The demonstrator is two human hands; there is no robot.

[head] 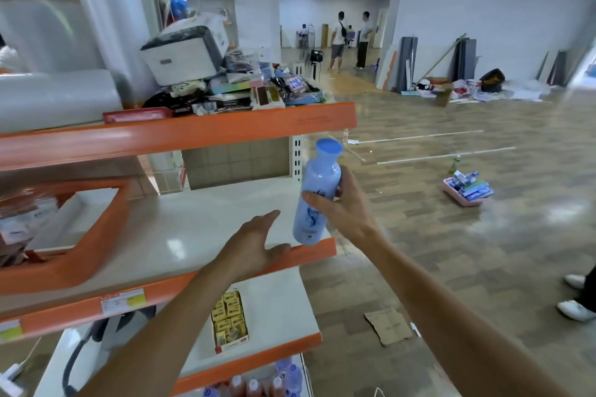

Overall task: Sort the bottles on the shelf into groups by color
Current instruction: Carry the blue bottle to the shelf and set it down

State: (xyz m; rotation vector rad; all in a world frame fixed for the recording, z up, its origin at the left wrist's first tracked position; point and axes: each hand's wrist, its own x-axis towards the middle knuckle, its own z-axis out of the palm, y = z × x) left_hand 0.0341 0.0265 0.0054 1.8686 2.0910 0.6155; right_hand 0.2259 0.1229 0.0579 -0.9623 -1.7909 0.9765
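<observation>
bottom shelf, at the frame's lower edge: cluster of bottles (254, 387), some reddish-orange, some pale blue with white caps, mixed together near the right end. next shelf up: open carton of yellow packets (229, 319) near the front edge, right of centre. both forearms reach in from below. left grip (254, 245) is released, fingers straight, palm down, and rests on the orange front lip of the middle shelf (180, 222) near its right end, thumb along the lip. right grip (345, 206) is clenched round the blue bottle (317, 177), thumb across the printed label, fingers behind. the bottle is near upright, leaning slightly, blue cap up, at the middle shelf's front right corner. its base sits right at the lip, can't tell if it touches. orange basket (96, 245) on the same shelf at the left end, packets inside, blurred. top shelf (193, 132): heap of packaged goods with a white printer (183, 55) sitting on it, rolls of clear wrap (58, 97) at the left end. floor to the right: piece of flat cardboard (388, 325), white shoes (577, 309) at the frame edge, pink tray (464, 196) of small boxes further out. two people (338, 39) standing at the far wall.
</observation>
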